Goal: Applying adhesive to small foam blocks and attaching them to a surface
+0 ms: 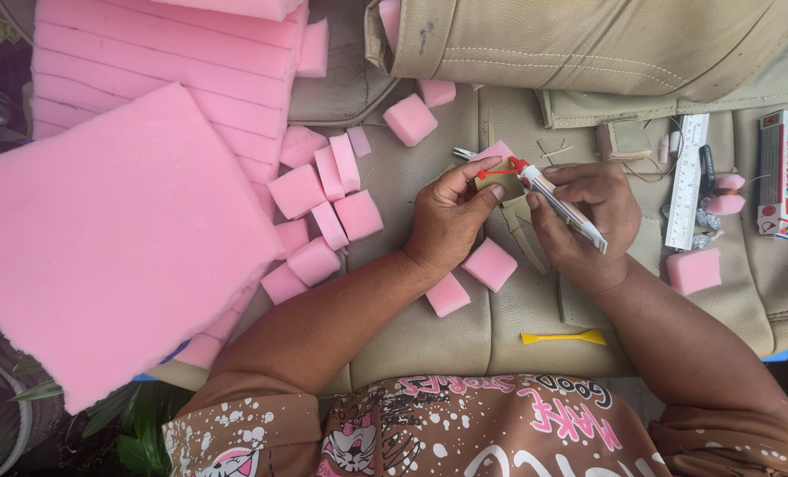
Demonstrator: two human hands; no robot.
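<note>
My right hand (588,221) grips a small white glue tube (563,205) with a red nozzle pointing left. My left hand (451,216) pinches a thin red cap or pin (497,173) at the tube's tip. Between both hands lies a small olive-tan piece of leatherette (505,188), partly hidden by my fingers, with a pink foam corner (496,150) showing behind it. Both hands rest over a beige leather surface (517,309).
Several pink foam cubes (328,212) lie left of my hands, two more (489,264) below them. A big pink foam slab (111,238) fills the left. A yellow plastic spatula (563,336), white ruler (686,181), glue box (780,174), scissors tip (464,154) lie around.
</note>
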